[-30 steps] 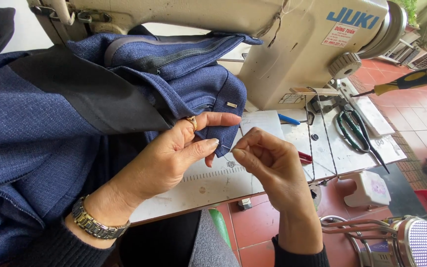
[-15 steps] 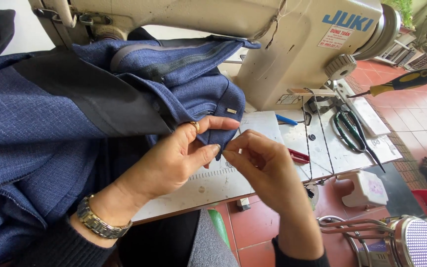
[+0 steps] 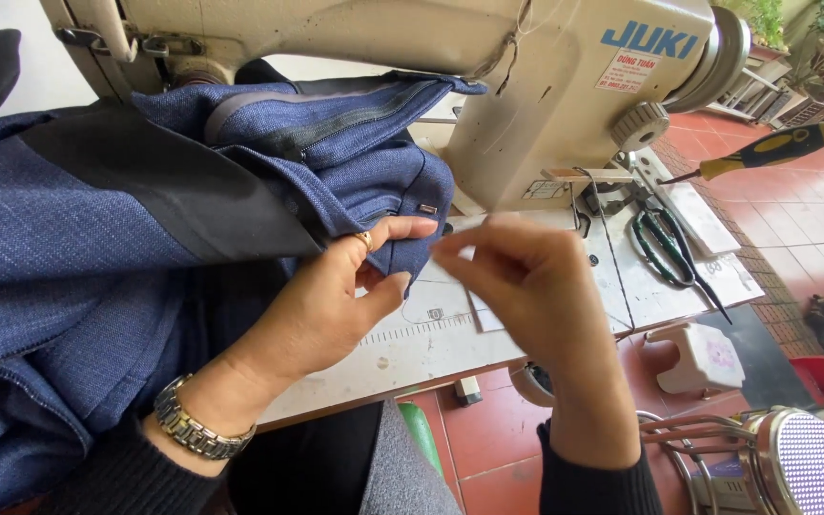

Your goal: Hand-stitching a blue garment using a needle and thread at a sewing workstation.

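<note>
Nearest the camera: black sleeves at both wrists, metal wristwatch (image 3: 193,431) on the left one. Left hand (image 3: 321,319) sits mid-frame w/ thumb and forefinger clamped on a folded edge of the blue garment (image 3: 126,248), gold ring (image 3: 364,238) on one finger. Right hand (image 3: 526,286) is just beside it, not touching, fingertips drawn together as if pinching sth very fine, prob. a needle or thread. It's motion-blurred, so can't tell what, if anything, is between them.

The garment is bunched over the person's lap and the left part of the sewing table (image 3: 402,353), spilling up against the machine. Dark lining band (image 3: 183,191) runs across it, zipper (image 3: 336,129) shows near the top, small metal hook piece (image 3: 427,208) near the pinched corner. Looks like soft woven suiting: light, limp, folds easily, not slippery, not fragile. Judgement: best held as now, pinched at a seam or hem where layers stack and give some stiffness; loose cloth would sag away.

Further back: cream sewing machine (image 3: 488,86) w/ handwheel at the right end. On the table's right side, green-handled scissors (image 3: 665,253). Beyond, a yellow-black screwdriver (image 3: 765,153). Red tile floor (image 3: 813,219) past the table; a metal mesh thing (image 3: 813,467) at lower right.
</note>
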